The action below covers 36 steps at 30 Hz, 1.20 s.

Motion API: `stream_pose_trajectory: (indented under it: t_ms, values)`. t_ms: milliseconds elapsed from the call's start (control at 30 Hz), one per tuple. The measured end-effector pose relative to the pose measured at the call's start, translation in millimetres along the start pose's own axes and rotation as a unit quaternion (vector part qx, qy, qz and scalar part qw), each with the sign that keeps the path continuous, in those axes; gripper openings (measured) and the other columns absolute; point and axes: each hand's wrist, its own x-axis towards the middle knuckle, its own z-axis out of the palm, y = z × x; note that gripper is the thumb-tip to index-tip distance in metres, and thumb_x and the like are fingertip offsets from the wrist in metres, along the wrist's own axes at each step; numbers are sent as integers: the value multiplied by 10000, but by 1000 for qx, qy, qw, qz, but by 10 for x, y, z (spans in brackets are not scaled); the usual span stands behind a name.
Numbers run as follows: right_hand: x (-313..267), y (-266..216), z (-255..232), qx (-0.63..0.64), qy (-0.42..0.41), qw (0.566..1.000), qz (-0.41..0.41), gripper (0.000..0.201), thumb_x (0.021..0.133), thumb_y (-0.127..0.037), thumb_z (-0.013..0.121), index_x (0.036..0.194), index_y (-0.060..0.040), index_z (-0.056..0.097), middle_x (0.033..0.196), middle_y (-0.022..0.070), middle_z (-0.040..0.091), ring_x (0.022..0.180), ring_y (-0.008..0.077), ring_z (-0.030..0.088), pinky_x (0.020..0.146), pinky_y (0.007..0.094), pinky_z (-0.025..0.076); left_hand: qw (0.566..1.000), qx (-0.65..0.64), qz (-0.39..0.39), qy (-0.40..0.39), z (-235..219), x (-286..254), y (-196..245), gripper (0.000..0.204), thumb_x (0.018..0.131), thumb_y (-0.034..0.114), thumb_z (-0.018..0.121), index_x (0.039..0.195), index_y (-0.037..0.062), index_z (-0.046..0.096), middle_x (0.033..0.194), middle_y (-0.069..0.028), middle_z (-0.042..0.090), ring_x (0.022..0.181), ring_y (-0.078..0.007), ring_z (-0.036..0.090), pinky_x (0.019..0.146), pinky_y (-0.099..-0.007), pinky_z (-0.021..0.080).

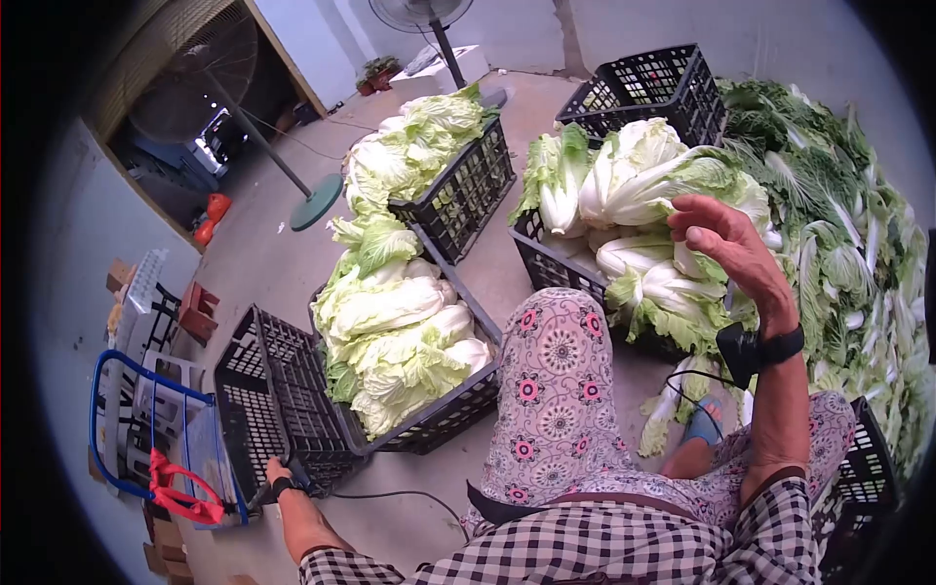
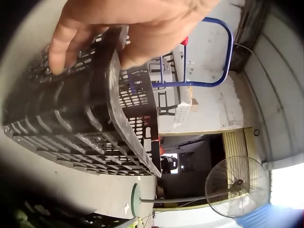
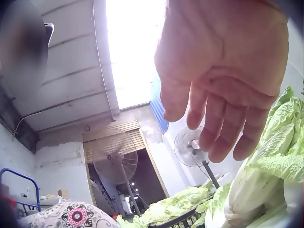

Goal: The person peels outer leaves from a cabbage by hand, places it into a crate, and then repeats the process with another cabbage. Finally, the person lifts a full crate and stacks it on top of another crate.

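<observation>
Low at the person's left side, the left hand [image 1: 278, 475] grips the rim of an empty black plastic crate [image 1: 278, 400], its fingers curled over the hard latticed wall, on the grey concrete floor [image 1: 263, 253]. The right hand [image 1: 726, 249] hovers with loose, relaxed fingers, holding nothing, just over pale, crinkly napa cabbages [image 1: 634, 185] heaped in a farther crate [image 1: 561, 268].
</observation>
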Motion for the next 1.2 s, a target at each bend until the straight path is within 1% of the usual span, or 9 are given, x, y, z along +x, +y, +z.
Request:
stream_pose_trajectory:
  t_ms: [133, 200, 267, 333, 467, 733, 800, 1067, 1200]
  values:
    - [29, 115, -172, 9, 7, 1000, 10, 503, 840, -323, 621, 1235, -33, 508, 1052, 60, 602, 945, 133, 544, 834, 276, 426, 1000, 10, 14, -23, -206, 33, 405, 190, 778, 25, 482, 934, -24, 579, 830, -155, 596, 790, -249, 568, 752, -382, 479]
    - [-6, 110, -255, 37, 24, 999, 6, 489, 845, -307, 614, 1235, -32, 507, 1063, 71, 603, 944, 133, 550, 833, 275, 430, 990, -88, -114, -3, -319, 196, 780, 211, 800, 83, 504, 988, 12, 567, 913, -124, 583, 870, -240, 549, 782, -380, 462]
    - [-59, 91, -364, 52, 44, 998, 11, 477, 851, -284, 609, 1245, -43, 493, 1114, 89, 595, 978, 157, 573, 860, 297, 446, 800, -498, -332, 31, -475, 467, 1289, 241, 821, 141, 525, 1042, 49, 555, 996, -93, 571, 949, -231, 531, 812, -378, 444]
    - [-140, 104, -501, 63, 59, 996, -6, 475, 849, -277, 612, 1240, -33, 493, 1108, 87, 597, 977, 155, 573, 852, 293, 450, 673, -644, -363, 6, -645, 763, 1882, 278, 843, 199, 546, 1096, 85, 544, 1078, -62, 558, 1028, -221, 512, 842, -376, 427]
    - [-294, 106, -773, 77, 105, 991, -14, 471, 847, -272, 608, 1230, -22, 498, 1088, 76, 601, 933, 145, 565, 810, 277, 438, 651, -724, -155, -168, -950, 1023, 3635, 414, 885, 297, 571, 1255, 135, 481, 1281, -13, 506, 1221, -221, 444, 958, -364, 365]
    - [-555, 323, -1276, 1, 218, 975, 32, 433, 853, -236, 599, 1214, -15, 506, 1076, 83, 606, 969, 144, 563, 835, 278, 437, 682, -424, 387, -453, -849, -512, 7056, 383, 847, 208, 582, 1172, 14, 521, 1014, -66, 604, 900, -164, 583, 791, -270, 456]
    - [-492, 337, -1400, -56, 232, 970, 43, 444, 850, -236, 598, 1208, 10, 507, 1092, 112, 599, 996, 171, 558, 885, 309, 435, 635, -370, 474, -485, -319, -703, 7368, 341, 847, 168, 574, 1132, -15, 538, 1028, -61, 598, 906, -136, 564, 789, -271, 453]
    - [401, 481, -2042, -322, 164, 930, 72, 456, 860, -227, 586, 1225, 28, 483, 1158, 165, 567, 1084, 241, 544, 935, 343, 430, 646, -252, 466, -550, 1308, -764, 7484, 196, 804, 147, 590, 929, 1, 629, 736, -74, 646, 676, -150, 603, 658, -280, 481]
    - [1212, 542, -2192, -475, 122, 869, 57, 479, 813, -128, 594, 1250, 12, 459, 1217, 193, 536, 1131, 329, 515, 982, 379, 403, 713, -141, 574, -377, 1258, -955, 7509, 242, 748, 324, 621, 878, 124, 662, 715, -97, 641, 690, -262, 631, 650, -365, 487]
